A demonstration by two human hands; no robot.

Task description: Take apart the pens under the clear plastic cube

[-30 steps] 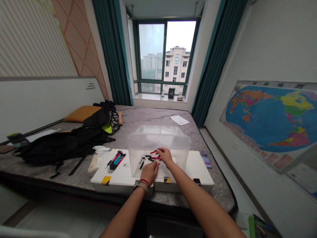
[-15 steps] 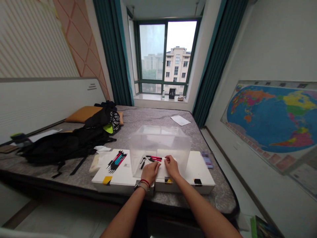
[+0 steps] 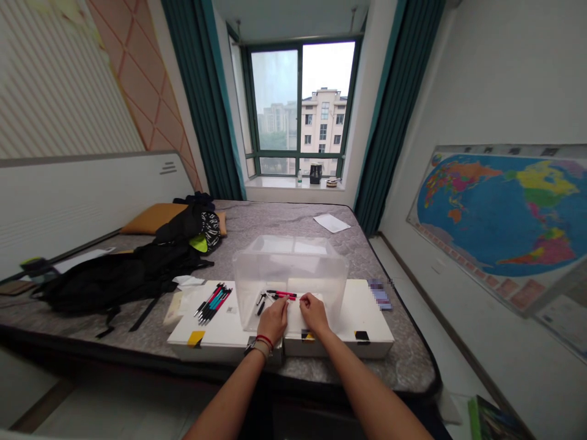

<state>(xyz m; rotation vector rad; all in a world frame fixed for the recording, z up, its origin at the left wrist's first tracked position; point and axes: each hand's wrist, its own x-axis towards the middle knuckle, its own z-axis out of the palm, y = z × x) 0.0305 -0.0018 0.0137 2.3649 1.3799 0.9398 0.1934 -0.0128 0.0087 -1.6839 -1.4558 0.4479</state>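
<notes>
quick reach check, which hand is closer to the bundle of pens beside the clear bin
Left hand is nearer, lying to the right of the bundle of pens. The right hand is farther off, beyond the left hand.

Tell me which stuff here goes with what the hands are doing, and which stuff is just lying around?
With the hands: left hand, right hand, red pens, clear plastic box, bundle of pens.

Just lying around: black backpack, sheet of paper, world map.
</notes>
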